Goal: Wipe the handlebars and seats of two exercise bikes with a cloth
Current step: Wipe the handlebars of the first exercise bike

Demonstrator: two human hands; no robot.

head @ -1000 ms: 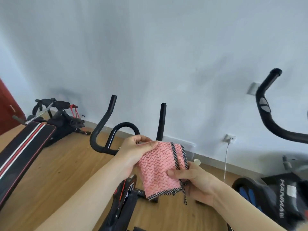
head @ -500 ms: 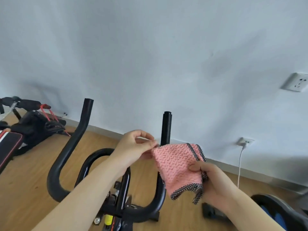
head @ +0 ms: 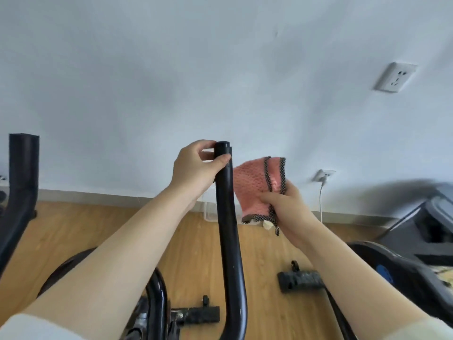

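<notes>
The near bike's black handlebar has two upright horns: the right horn point(head: 228, 217) rises in the middle of the view, the left horn point(head: 20, 182) at the far left. My left hand point(head: 193, 170) grips the top of the right horn, thumb and fingers curled round its tip. My right hand point(head: 286, 207) holds a pink cloth point(head: 255, 187) with a black dotted border, just right of that horn. Whether the cloth touches the horn I cannot tell. No seat is in view.
A second bike's dark body point(head: 402, 273) sits at the lower right, its foot point(head: 300, 280) on the wooden floor. The grey wall stands close ahead with a socket point(head: 394, 77) and a plugged-in white cable point(head: 321, 192). The near bike's frame point(head: 157, 300) is below my left arm.
My left hand let go of the cloth and took hold of the right horn's top. The cloth stayed in my right hand. The view moved closer to the handlebar.
</notes>
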